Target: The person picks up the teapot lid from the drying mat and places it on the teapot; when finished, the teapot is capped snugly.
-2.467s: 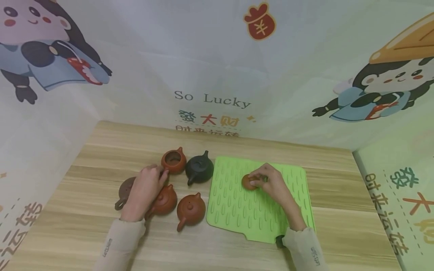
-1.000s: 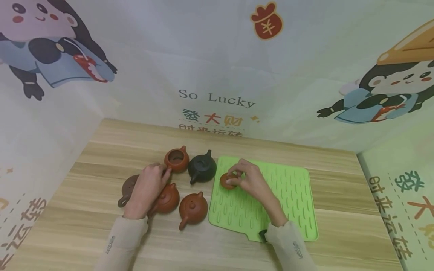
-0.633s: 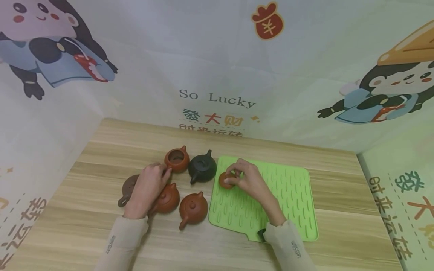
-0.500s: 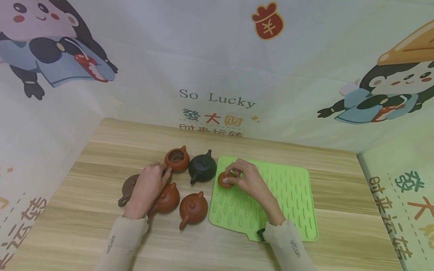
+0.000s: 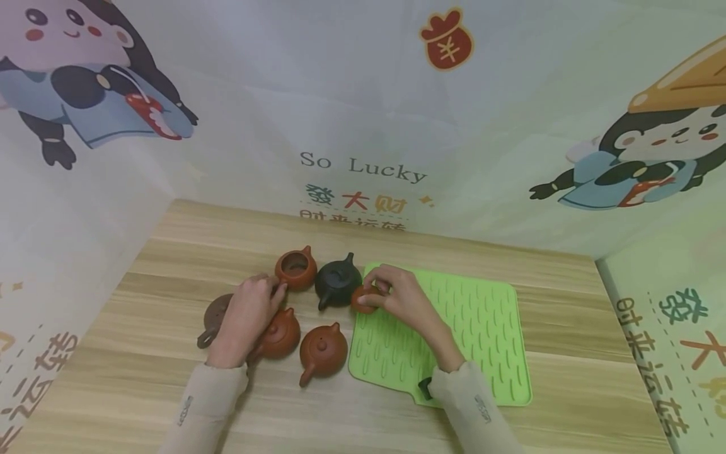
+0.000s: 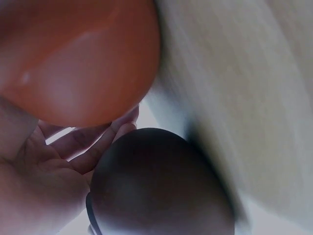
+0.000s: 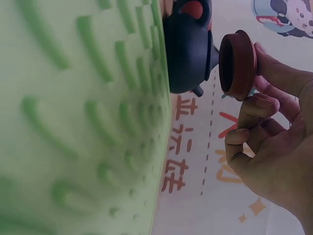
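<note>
In the head view my left hand (image 5: 252, 312) is at the handle side of a lidless reddish-brown clay teapot (image 5: 297, 287), its thumb and fingers pinching the handle, which they mostly hide. My right hand (image 5: 403, 299) pinches a round reddish-brown teapot lid (image 5: 363, 301) over the left edge of the green mat (image 5: 465, 334). In the right wrist view the lid (image 7: 238, 66) is held off the mat, its hollow underside turned toward the black teapot (image 7: 188, 54). The left wrist view has an orange-brown teapot (image 6: 88, 68) and a dark brown one (image 6: 161, 186) close before the hand.
A black teapot (image 5: 338, 282) stands between the lidless pot and the mat. Two lidded reddish teapots, one at the left (image 5: 283, 334) and one at the right (image 5: 323, 350), sit nearer the front. A dark brown teapot (image 5: 214, 318) is partly behind the left forearm. Printed cloth surrounds the wooden table.
My right hand has carried the lid leftward across the green mat to its left edge, beside the black teapot. The left hand has stayed at the lidless teapot.
</note>
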`<state>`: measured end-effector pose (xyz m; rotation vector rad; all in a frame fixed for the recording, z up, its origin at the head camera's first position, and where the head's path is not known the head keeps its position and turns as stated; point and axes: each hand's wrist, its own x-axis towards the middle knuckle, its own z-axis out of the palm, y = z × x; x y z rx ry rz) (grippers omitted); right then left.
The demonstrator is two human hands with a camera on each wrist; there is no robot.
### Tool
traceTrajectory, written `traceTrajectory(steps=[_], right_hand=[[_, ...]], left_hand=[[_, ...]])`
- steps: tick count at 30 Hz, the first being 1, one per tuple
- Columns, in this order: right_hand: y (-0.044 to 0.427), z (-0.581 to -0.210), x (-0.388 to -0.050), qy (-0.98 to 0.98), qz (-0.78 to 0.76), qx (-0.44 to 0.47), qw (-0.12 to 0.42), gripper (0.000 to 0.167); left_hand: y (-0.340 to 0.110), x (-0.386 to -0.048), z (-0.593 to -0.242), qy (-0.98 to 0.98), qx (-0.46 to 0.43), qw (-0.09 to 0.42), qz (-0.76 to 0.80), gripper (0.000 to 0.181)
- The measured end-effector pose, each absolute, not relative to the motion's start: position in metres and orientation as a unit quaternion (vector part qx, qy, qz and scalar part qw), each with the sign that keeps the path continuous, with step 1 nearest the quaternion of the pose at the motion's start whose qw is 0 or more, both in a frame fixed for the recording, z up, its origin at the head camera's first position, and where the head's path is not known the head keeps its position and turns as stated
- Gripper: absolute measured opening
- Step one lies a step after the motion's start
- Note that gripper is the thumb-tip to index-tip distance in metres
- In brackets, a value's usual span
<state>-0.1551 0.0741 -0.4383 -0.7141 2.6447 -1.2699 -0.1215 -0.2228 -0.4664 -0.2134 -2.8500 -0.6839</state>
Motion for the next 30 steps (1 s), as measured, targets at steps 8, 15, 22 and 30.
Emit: traceTrajectory(steps=[8, 15, 22, 30], right_hand=[[0.058, -0.432, -0.16, 0.866, -0.427, -0.253, 0.069, 0.02], [0.05, -0.428, -0.166, 0.862, -0.429, -0.262, 0.066, 0.019], [0.041, -0.426, -0.174, 0.859, -0.429, -0.273, 0.06, 0.021], [0.035, -0.425, -0.178, 0.857, -0.431, -0.275, 0.065, 0.022]], left_hand=[[-0.223, -0.122, -0.466, -0.965, -0.076, 0.103, -0.23, 0.02], [-0.224, -0.123, -0.467, -0.965, -0.073, 0.099, -0.231, 0.02], [-0.223, -0.122, -0.466, -0.966, -0.074, 0.093, -0.23, 0.019], [-0.222, -0.122, -0.465, -0.965, -0.076, 0.09, -0.233, 0.019]])
